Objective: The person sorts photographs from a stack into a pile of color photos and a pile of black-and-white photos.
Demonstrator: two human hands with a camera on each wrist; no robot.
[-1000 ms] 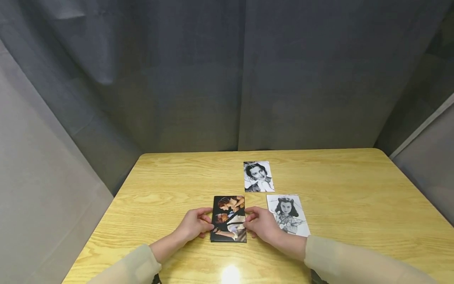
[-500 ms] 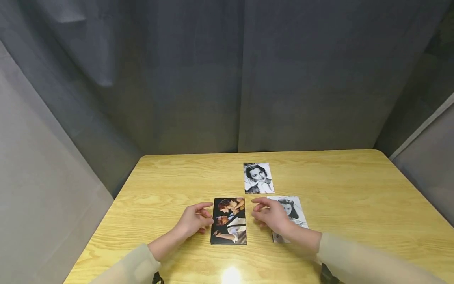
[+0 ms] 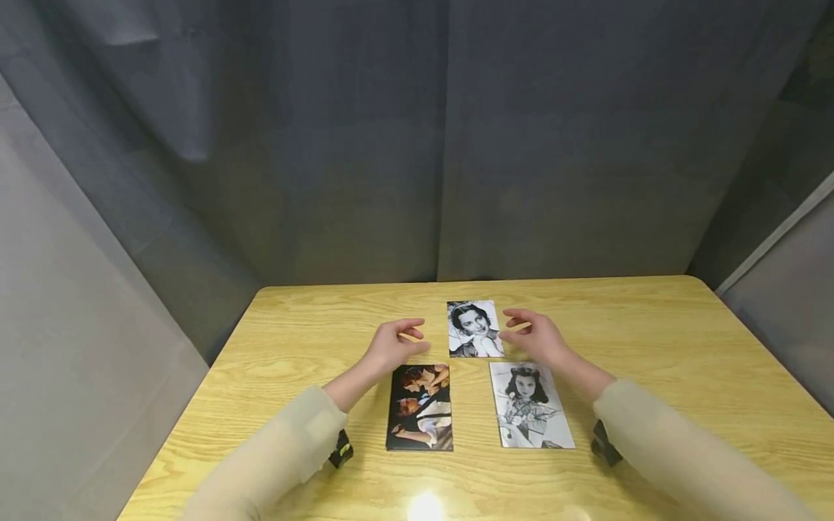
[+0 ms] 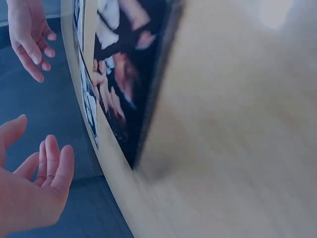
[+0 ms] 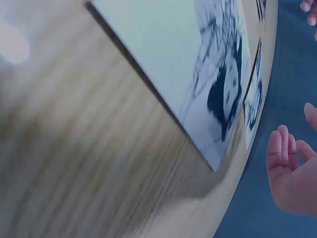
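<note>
Far black-and-white portrait photo (image 3: 475,328): flat on wooden table (image 3: 651,347), between left hand (image 3: 393,345) and right hand (image 3: 538,337). Both hands relaxed, spread, holding nothing. Advice: pinch opposite side edges evenly, lift level, avoiding nearer portrait (image 3: 529,404) and colour photo (image 3: 420,407).

The left hand (image 4: 29,198) hangs with relaxed fingers (image 4: 52,163) beside the light wooden desk (image 4: 237,139), near the dark colour photograph (image 4: 126,74).

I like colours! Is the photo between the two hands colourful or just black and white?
Black and white; clearest in the head view.
</note>
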